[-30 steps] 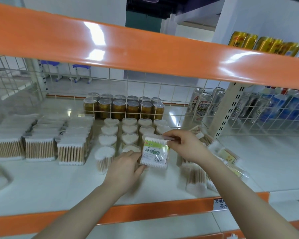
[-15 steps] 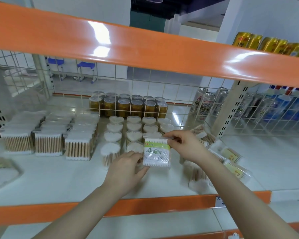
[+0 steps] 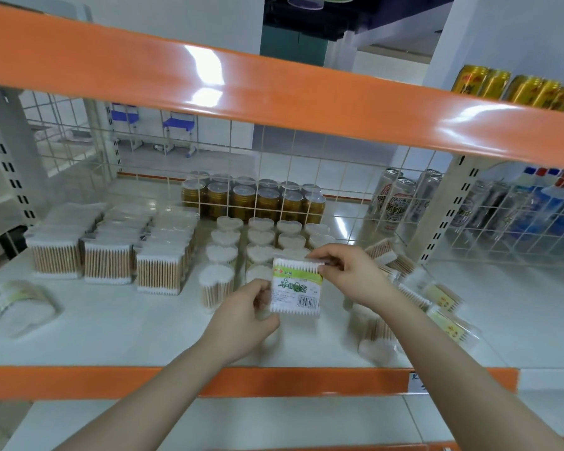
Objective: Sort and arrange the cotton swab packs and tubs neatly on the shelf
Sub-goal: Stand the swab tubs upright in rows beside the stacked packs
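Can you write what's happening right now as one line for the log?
step: placing pack | held: flat green-labelled cotton swab pack, upright | left hand: grips lower left edge | right hand: pinches top right corner | spot: front of heart-shaped clear swab tubs

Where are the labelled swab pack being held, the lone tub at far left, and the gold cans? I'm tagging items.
labelled swab pack [image 3: 295,289]: head view, on its front label.
lone tub [image 3: 23,309]: head view, on its side.
gold cans [image 3: 243,200]: head view, on a front can's body.

The left hand covers the lower left corner of the labelled swab pack — its small print is unreadable. Right of that pack, loose swab packs smear into blur. The price tag below is half hidden by the right forearm.
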A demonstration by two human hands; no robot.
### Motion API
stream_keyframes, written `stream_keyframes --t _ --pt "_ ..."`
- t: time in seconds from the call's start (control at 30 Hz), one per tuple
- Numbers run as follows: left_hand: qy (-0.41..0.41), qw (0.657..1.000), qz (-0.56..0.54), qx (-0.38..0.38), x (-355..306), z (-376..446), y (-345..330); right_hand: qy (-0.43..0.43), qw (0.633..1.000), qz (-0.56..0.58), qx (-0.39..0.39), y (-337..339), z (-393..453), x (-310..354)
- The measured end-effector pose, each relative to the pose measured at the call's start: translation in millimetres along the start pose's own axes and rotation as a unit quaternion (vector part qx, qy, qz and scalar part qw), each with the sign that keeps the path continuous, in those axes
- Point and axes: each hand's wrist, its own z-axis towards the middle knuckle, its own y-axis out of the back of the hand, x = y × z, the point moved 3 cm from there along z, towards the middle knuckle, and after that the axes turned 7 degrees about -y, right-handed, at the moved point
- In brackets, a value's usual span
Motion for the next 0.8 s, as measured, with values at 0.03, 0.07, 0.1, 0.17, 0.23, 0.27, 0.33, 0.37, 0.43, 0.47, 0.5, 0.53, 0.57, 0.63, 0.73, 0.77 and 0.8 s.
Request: stream_keyframes --t 0.03,0.07,0.1,0.17,0.23,0.27,0.33,0.37,0.43,0.47,0.5,0.53,0.57,0.63,0.73,0.77,0.8 --pt "0.001 1.000 -0.013 0.001 -1 0 1 0.005 1.000 0.002 0.001 0 0 1" --pt "0.001 1.000 -0.019 0.002 -2 -1 2 0.011 1.000 0.005 0.002 -1 1 3" --pt "0.002 1.000 -0.025 0.003 -2 -1 3 0.017 1.000 0.008 0.005 -1 1 4" --pt "0.005 0.999 -0.043 0.001 -1 -3 5 0.028 0.999 0.016 0.014 -4 1 6" --pt "-0.002 0.998 -0.064 -0.010 -1 -5 7 0.038 0.999 0.024 0.023 -7 0 9" --pt "-0.003 0.997 -0.072 -0.020 -2 -6 8 0.044 0.998 0.024 0.028 -8 0 10" --pt "0.008 0.995 -0.082 -0.049 -4 -8 11 0.056 0.998 0.019 0.036 -12 0 13" --pt "0.012 0.994 -0.084 -0.065 -5 -9 14 0.062 0.997 0.017 0.039 -14 0 14" --pt "0.011 0.992 -0.084 -0.096 -6 -10 19 0.072 0.996 0.012 0.047 -18 0 18" --pt "0.011 0.990 -0.084 -0.111 -7 -11 22 0.077 0.996 0.012 0.053 -21 0 21" --pt "0.013 0.989 -0.084 -0.124 -7 -12 26 0.082 0.995 0.013 0.060 -23 -1 23" --pt "0.016 0.987 -0.086 -0.132 -6 -12 29 0.086 0.994 0.012 0.067 -26 0 25" --pt "0.019 0.987 -0.088 -0.135 -5 -14 33 0.089 0.993 0.008 0.074 -30 0 28" --pt "0.027 0.986 -0.092 -0.134 -1 -16 40 0.091 0.992 0.005 0.082 -39 1 34" --pt "0.049 0.986 -0.078 -0.143 9 -21 54 0.088 0.992 0.036 0.077 -53 5 42" --pt "0.058 0.985 -0.072 -0.148 13 -23 59 0.087 0.993 0.045 0.071 -58 7 45" --pt "0.068 0.984 -0.063 -0.152 17 -26 65 0.086 0.993 0.049 0.065 -62 9 47"
